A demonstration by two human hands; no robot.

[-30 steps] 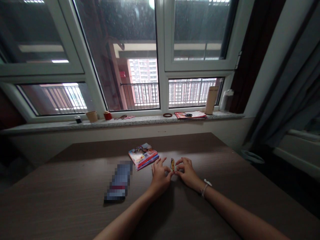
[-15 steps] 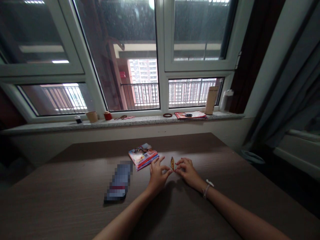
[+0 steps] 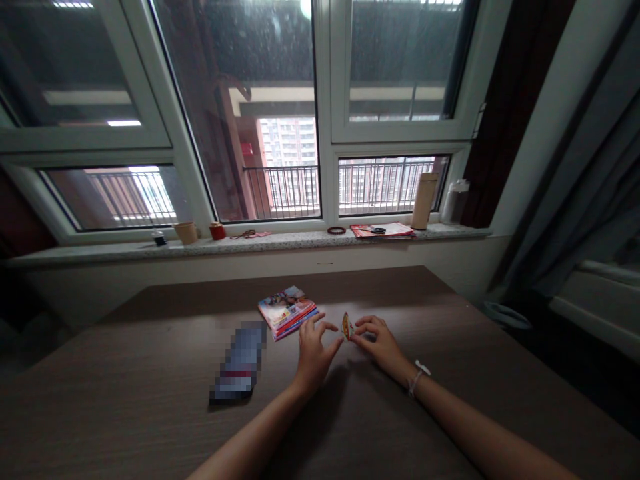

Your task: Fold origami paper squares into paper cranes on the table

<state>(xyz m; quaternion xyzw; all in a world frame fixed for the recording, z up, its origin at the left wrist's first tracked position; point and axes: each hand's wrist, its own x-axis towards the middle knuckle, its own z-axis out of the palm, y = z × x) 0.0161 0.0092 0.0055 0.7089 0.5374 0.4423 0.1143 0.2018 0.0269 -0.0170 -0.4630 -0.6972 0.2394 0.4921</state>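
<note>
Between my hands stands a small folded piece of colourful printed paper [image 3: 346,327], upright with a pointed top and mostly yellow and red. My right hand [image 3: 379,345] pinches its right lower side between thumb and fingers. On the other side, my left hand [image 3: 314,355] has its thumb and fingers apart, close to the paper but holding nothing. Behind my left fingertips lies a stack of glossy printed booklets or sheets [image 3: 287,311] with red and blue edges.
A blurred-out dark, phone-like object [image 3: 240,360] lies left of my hands on the brown table [image 3: 125,373]. Along the stone windowsill [image 3: 295,241] stand a tan cup [image 3: 186,233], a red spool [image 3: 217,231], a tall tan flask [image 3: 423,201] and scissors [image 3: 379,231] on papers.
My left thumb and fingers have spread wider and come away from the paper. My right hand keeps its pinch, and the paper has turned slightly.
</note>
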